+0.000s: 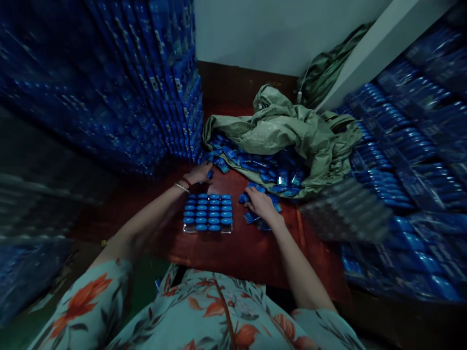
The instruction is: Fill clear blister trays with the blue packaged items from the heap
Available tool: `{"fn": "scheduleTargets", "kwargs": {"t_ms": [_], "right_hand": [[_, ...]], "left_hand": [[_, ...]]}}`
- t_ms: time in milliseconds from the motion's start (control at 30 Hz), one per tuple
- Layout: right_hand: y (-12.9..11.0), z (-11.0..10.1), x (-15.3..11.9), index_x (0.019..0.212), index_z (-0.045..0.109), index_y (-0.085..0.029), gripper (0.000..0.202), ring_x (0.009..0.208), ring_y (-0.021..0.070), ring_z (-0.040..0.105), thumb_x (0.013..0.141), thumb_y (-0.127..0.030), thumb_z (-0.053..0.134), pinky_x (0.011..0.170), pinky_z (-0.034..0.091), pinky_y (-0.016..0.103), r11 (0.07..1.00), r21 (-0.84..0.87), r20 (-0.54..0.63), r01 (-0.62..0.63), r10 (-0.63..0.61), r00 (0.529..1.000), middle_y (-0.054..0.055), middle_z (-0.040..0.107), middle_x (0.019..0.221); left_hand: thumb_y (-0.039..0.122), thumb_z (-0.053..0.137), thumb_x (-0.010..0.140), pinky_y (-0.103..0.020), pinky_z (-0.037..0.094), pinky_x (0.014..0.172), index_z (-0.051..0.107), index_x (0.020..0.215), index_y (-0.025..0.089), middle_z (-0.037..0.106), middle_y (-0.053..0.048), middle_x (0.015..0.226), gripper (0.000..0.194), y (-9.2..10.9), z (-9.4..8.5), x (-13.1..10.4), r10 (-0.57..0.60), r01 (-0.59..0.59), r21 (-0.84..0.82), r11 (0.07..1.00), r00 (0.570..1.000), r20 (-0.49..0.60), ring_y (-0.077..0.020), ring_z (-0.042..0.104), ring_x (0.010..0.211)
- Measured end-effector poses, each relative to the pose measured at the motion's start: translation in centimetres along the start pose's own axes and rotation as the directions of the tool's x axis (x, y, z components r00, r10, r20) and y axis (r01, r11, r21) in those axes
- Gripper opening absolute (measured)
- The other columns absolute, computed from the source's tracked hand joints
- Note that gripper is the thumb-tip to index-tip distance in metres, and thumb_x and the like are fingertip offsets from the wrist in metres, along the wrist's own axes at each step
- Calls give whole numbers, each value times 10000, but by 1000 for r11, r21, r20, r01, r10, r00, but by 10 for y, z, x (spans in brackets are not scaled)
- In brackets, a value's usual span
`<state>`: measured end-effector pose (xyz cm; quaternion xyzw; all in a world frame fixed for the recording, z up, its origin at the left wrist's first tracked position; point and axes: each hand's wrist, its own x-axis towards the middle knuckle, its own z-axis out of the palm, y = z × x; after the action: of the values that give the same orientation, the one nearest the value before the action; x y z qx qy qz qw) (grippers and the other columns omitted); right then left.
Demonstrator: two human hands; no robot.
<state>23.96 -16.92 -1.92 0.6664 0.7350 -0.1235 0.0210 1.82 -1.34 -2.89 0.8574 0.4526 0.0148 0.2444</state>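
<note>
A clear plastic tray [188, 229] lies on the red-brown tabletop, with rows of glossy blue packs [208, 208] standing in it. At the tray's two front corners, bare clear plastic shows. Beyond its far left side, my left hand [199, 174] is closed around a small blue pack [210, 173]; a red band and a pale bracelet circle that wrist. To the right of the tray, my right hand [259, 201] has its fingers closed on another small blue pack [243, 198]. Several loose blue packs [251, 217] lie under and beside this hand.
A crumpled green sack [288, 126] lies open at the back, spilling blue packs [262, 163]. Tall stacks of blue packs rise at left [156, 82] and right [386, 126]. A stack of clear empty trays [346, 211] stands at the table's right; a pale wall is behind.
</note>
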Motion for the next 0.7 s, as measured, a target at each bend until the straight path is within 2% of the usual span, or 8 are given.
{"fn": "scheduleTargets", "kwargs": {"t_ms": [67,133,200,267,367,467,600,700], "right_hand": [[4,1,-9,1211,462,-187,383,914,222,603,835,-196,535,708,441,297,998,62,-74,20,-16,997,109,555,1189],[8,6,-25,1239,448,-188,367,955,230,598,874,-225,473,754,457,323,983,173,-198,57,-22,980,117,556,1201],[8,14,-47,1216,475,-196,327,990,231,589,903,-276,425,812,464,349,938,329,-323,112,1,946,110,584,1153],[1,23,-70,1168,507,-210,291,1003,219,588,911,-309,413,854,466,357,857,489,-371,161,37,928,87,613,1091],[-23,39,-97,1130,533,-226,258,963,190,606,917,-296,403,838,490,339,722,662,-316,200,27,948,66,620,1069],[-47,55,-103,1099,554,-227,243,819,167,637,910,-309,425,713,533,304,572,804,-256,161,89,963,67,621,1030],[-58,65,-92,1105,529,-213,286,602,145,625,866,-369,514,538,528,270,422,906,-157,44,236,959,39,645,881],[-52,62,-88,1066,560,-211,251,750,176,645,859,-351,535,663,544,305,570,815,-265,107,201,943,54,651,938]], "left_hand": [[215,637,715,-337,445,845,528,1056,137,596,-116,1046,366,-12,-6,-21,26,-29,-41,999,997,-71,-238,578,958],[212,563,765,-326,436,878,544,1054,157,612,-86,1035,295,-24,-11,-54,26,-61,-144,988,972,-233,-207,578,962],[244,558,768,-312,441,881,586,999,165,629,-68,1010,246,-35,-11,-96,-64,-71,-289,955,899,-433,-192,589,945],[323,590,755,-304,458,851,620,937,168,647,-57,951,241,-41,-4,-144,-240,-10,-420,907,809,-537,-191,602,901],[405,658,701,-292,484,769,627,919,172,658,-38,895,320,-38,19,-209,-490,101,-602,792,692,-529,-183,611,829],[417,703,646,-283,496,730,617,876,177,652,-19,838,344,-21,44,-248,-625,124,-737,664,633,-457,-170,610,786],[430,703,653,-266,504,667,607,892,162,647,-19,807,372,9,64,-255,-687,112,-848,518,645,-335,-149,606,721],[441,675,697,-257,510,631,596,998,150,654,-39,852,427,19,72,-247,-687,96,-888,451,672,-277,-147,608,721]]}}
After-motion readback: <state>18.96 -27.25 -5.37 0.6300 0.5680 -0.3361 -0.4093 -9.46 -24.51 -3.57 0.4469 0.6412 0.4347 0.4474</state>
